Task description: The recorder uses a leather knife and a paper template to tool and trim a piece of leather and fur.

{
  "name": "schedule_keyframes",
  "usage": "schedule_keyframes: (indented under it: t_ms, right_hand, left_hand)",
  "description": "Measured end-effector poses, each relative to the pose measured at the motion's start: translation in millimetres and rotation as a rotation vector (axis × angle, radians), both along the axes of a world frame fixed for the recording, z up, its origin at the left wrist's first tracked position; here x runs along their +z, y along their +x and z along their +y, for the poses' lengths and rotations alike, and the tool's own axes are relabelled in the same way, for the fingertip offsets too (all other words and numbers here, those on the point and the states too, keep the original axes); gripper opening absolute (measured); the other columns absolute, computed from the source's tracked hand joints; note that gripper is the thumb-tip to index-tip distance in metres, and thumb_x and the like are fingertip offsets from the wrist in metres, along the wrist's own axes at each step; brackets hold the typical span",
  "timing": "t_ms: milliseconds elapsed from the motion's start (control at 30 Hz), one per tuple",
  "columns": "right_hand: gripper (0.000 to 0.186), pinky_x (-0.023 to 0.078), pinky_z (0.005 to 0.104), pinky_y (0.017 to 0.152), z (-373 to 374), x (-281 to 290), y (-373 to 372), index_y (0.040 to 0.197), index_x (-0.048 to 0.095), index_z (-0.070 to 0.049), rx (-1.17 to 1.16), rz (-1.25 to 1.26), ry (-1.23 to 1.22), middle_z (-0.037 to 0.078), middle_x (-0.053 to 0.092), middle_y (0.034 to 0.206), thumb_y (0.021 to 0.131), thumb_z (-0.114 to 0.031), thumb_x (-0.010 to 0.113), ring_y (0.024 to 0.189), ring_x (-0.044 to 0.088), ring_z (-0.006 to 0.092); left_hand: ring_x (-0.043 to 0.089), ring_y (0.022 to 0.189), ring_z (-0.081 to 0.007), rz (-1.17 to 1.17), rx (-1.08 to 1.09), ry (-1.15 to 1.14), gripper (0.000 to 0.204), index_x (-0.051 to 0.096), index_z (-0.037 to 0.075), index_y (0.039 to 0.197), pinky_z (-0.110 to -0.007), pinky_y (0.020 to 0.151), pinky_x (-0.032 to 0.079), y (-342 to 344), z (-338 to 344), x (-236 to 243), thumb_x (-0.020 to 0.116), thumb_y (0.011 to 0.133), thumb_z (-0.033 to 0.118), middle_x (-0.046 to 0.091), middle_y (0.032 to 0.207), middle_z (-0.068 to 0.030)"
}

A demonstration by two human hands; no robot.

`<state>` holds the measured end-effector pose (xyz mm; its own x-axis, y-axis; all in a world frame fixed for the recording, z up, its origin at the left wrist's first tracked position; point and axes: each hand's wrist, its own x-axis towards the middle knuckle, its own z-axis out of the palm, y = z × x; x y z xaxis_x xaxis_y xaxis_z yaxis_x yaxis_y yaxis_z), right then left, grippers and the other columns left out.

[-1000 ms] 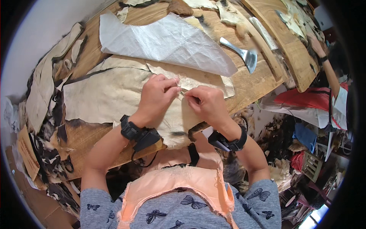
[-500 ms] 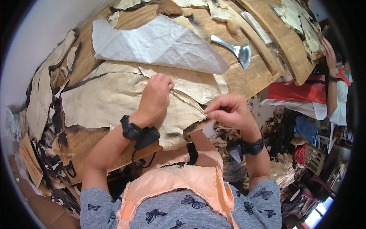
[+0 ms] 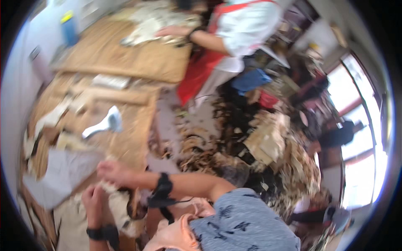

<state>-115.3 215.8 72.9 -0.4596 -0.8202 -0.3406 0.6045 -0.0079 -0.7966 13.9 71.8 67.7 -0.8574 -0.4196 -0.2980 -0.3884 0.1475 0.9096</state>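
The frame is blurred by motion. A pale hide with dark fur at its edge lies on the wooden board at the lower left. My left hand is closed at the hide's upper part, its fingertips pinched on it. Just beyond, my right hand hovers by the hide's edge with the fingers curled together; whatever they hold is too smeared to make out. A white woven sheet lies left of my hands. Farther off rests a metal scraper with a wide blade.
A co-worker in a red apron leaves a hand on pale hides on the far board. Scraps cover the floor to the right, near a pile of hide pieces. A blue bottle stands by the wall.
My view has swung to the right, so the board, hide and both hands now appear at lower left. The co-worker, floor scraps and windows have come more fully into sight.
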Motion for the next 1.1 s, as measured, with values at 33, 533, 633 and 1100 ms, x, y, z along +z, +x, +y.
schedule_keyframes:
  t_ms: [33, 533, 633, 1100]
  right_hand:
    - [0.012, 0.04, 0.022, 0.046, -6, 13, 7, 0.091, 0.051, -0.011, 0.025, 0.141, 0.02, -0.002, 0.053, 0.074, 0.087, -0.02, 0.055, 0.059, 0.048, 0.006]
    - [0.007, 0.041, 0.0279, 0.042, -19, -24, 8, 0.069, 0.048, -0.001, -0.226, 0.377, -0.074, 0.005, 0.053, 0.056, 0.073, -0.001, 0.054, 0.048, 0.052, 0.0115]
    - [0.007, 0.039, 0.0268, 0.041, -17, -18, 7, 0.068, 0.048, -0.001, -0.244, 0.45, -0.043, 0.004, 0.051, 0.054, 0.074, 0.0, 0.052, 0.047, 0.052, 0.0106]
    - [0.005, 0.037, 0.0246, 0.036, 10, 18, -19, 0.077, 0.049, -0.004, -0.363, 0.363, -0.127, 0.003, 0.05, 0.054, 0.082, -0.004, 0.052, 0.041, 0.048, 0.0099]
  left_hand:
    - [0.042, 0.054, -0.0051, 0.046, 0.02, -0.004, 0.025, 0.055, 0.003, 0.066, -0.022, 0.047, 0.034, 5, -7, 0, 0.055, 0.087, 0.016, 0.049, 0.06, 0.003]
    - [0.048, 0.069, -0.0146, 0.073, -0.077, 0.003, 0.024, 0.06, -0.002, 0.091, -0.028, 0.059, 0.039, -14, 25, 27, 0.054, 0.09, 0.021, 0.055, 0.08, -0.0046]
    - [0.051, 0.068, -0.0217, 0.306, -0.343, -0.465, 0.02, 0.06, -0.001, 0.093, -0.033, 0.057, 0.041, -9, 15, 15, 0.05, 0.093, 0.016, 0.055, 0.077, -0.0106]
    - [0.047, 0.06, -0.0221, 0.39, -0.344, -0.508, 0.019, 0.052, -0.004, 0.077, -0.034, 0.052, 0.037, -11, 26, 25, 0.049, 0.091, 0.009, 0.047, 0.067, -0.0111]
